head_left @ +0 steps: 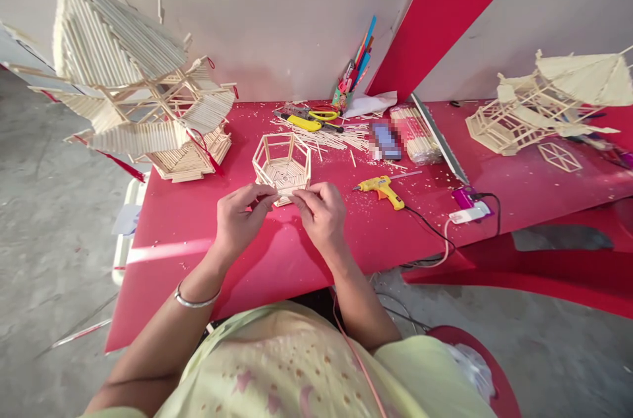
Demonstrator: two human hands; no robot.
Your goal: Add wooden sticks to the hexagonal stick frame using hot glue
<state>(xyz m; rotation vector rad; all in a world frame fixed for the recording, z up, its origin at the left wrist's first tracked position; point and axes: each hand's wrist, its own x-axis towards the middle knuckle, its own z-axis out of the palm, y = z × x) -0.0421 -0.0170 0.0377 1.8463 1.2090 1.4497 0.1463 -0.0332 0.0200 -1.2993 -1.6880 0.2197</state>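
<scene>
A small hexagonal frame of pale wooden sticks (285,171), with a planked floor, short posts and a top rail, sits on the red table in front of me. At its near side, my left hand (242,217) and my right hand (322,215) face each other with thumbs and fingertips pinched. Between them runs a thin wooden stick (285,192), gripped at both ends. Whether it touches the frame's near edge I cannot tell. A yellow glue gun (383,190) lies to the right of my right hand, a glue stick protruding from its back.
Behind the frame are loose sticks (341,137), yellow-handled cutters (304,122), a phone (386,141) and bagged sticks (416,134). A pen cup (342,96) stands against the wall. Stick pavilions stand left (163,141) and right (519,121). The glue gun's cord reaches a power strip (472,207).
</scene>
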